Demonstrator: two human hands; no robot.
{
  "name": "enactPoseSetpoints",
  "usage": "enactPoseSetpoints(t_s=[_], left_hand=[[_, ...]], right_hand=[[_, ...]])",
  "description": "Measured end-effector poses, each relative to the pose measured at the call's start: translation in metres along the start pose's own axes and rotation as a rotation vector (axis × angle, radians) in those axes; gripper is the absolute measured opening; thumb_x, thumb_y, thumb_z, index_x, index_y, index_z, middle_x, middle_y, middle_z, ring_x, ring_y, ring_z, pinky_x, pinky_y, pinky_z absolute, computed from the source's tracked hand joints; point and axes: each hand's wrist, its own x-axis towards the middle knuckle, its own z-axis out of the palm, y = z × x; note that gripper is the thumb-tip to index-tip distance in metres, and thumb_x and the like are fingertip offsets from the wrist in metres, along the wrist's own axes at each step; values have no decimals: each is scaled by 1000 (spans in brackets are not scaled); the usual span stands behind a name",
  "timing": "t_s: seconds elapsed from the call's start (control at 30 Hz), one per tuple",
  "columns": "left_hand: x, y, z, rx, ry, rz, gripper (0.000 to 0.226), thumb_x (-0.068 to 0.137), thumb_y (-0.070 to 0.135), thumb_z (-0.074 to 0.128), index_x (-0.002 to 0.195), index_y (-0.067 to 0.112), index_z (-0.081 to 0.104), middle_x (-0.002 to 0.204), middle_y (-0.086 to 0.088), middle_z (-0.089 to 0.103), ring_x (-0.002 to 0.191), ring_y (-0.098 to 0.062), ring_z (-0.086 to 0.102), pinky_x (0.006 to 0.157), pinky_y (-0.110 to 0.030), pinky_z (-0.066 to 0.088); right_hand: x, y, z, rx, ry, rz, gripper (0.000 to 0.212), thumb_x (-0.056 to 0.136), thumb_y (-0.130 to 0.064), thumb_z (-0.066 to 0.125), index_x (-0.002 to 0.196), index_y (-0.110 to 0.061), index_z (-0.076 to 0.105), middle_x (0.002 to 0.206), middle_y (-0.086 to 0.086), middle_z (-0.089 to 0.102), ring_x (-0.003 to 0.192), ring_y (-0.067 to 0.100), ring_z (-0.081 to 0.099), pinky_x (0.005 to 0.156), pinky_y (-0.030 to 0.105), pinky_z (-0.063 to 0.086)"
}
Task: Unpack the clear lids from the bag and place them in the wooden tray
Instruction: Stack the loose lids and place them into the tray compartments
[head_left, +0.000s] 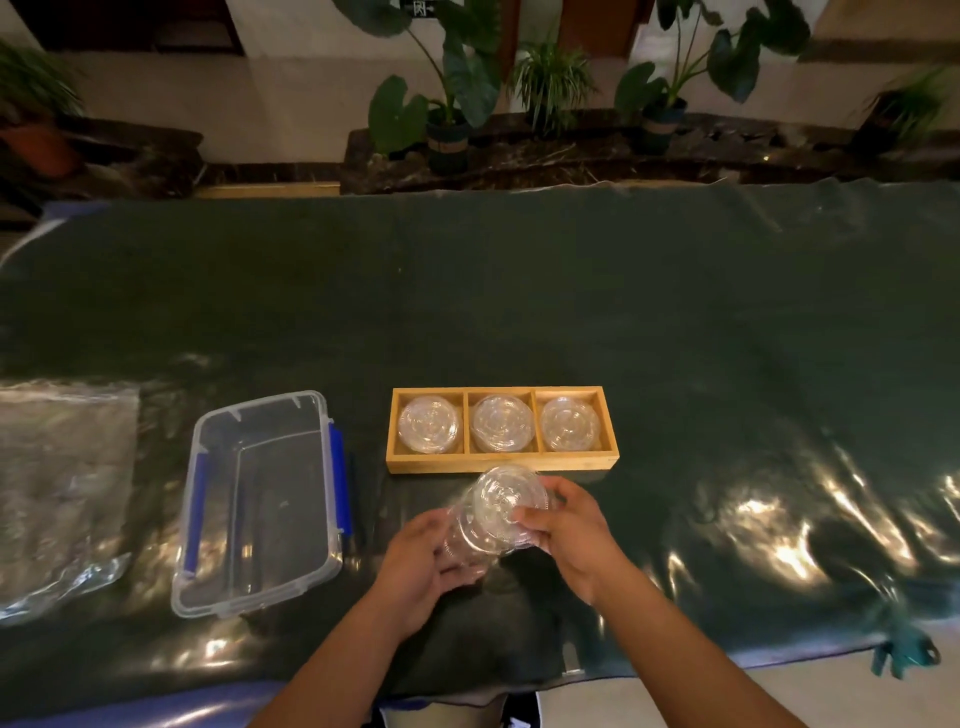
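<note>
Just in front of the wooden tray, both hands curl around a stack of clear lids, its count and wrapping unclear.

A long worktop under a dark green glossy cover fills the middle, with warm light glinting off its wrinkles near the front right. Beyond the worktop's far edge runs a dark stone ledge holding potted plants with broad leaves, and behind them stands a pale wall.
</note>
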Motion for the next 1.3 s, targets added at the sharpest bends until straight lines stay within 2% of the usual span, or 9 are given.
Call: enactPoseSetpoints(t_s=[0.13,0.27,0.43,0.6,0.77,1.0,1.1,1.17,1.3], left_hand=[[-5,14,16,-59,-90,16,40,109,37,38,128,10,61,120,-20,75,107,-37,74,93,-55,59],[-10,16,20,-58,-171,99,37,108,28,40,132,7,60,121,-19,75,111,-34,72,86,-46,62],[-11,20,10,-47,-139,178,39,106,34,44,130,10,61,121,-14,75,112,-32,72,94,-49,59],[-11,23,6,31,-126,212,35,107,29,45,131,9,60,123,-15,74,111,-33,73,99,-55,56],[-14,25,6,21,-129,235,30,106,30,47,128,15,62,119,-12,76,108,-32,74,94,-53,59],[-12,27,-1,57,-89,288,25,105,19,53,126,12,63,113,-9,79,103,-31,76,90,-53,60],[-11,29,-3,51,-65,311,21,104,17,54,120,13,66,109,-8,80,99,-30,77,80,-47,64],[-11,29,-2,58,-53,319,20,103,17,55,118,14,68,110,-9,79,100,-30,77,80,-48,64],[-12,32,1,62,-70,307,23,103,17,55,121,13,68,115,-12,77,104,-31,75,84,-51,63]], right_hand=[[-7,-3,19,-245,103,-148,39,79,-3,77,114,-17,67,108,2,75,101,21,71,93,45,58],[-13,-3,31,-416,125,-197,40,82,-20,78,121,-24,68,115,-2,71,104,16,68,95,43,56],[-16,-11,20,-280,-24,-132,33,84,-5,75,113,-20,73,106,4,77,97,21,74,86,39,62],[-20,-14,15,-239,-16,-102,28,82,0,74,106,-15,73,99,7,78,88,20,76,68,28,60],[-22,-14,15,-206,6,-67,24,81,-1,77,103,-7,70,99,15,74,85,25,75,67,30,60],[-27,-28,15,-330,68,-164,21,83,-14,80,98,-12,66,93,9,75,75,26,76,62,38,64],[-27,-36,17,-202,124,-327,14,87,-8,75,96,-15,68,93,10,75,77,22,76,61,38,63],[-27,-41,22,-255,111,-592,18,90,-2,70,95,-18,73,96,3,75,89,19,74,73,32,62],[-29,-37,29,-973,-47,-1130,33,85,9,66,105,-15,76,119,2,68,117,18,59,98,26,48]])
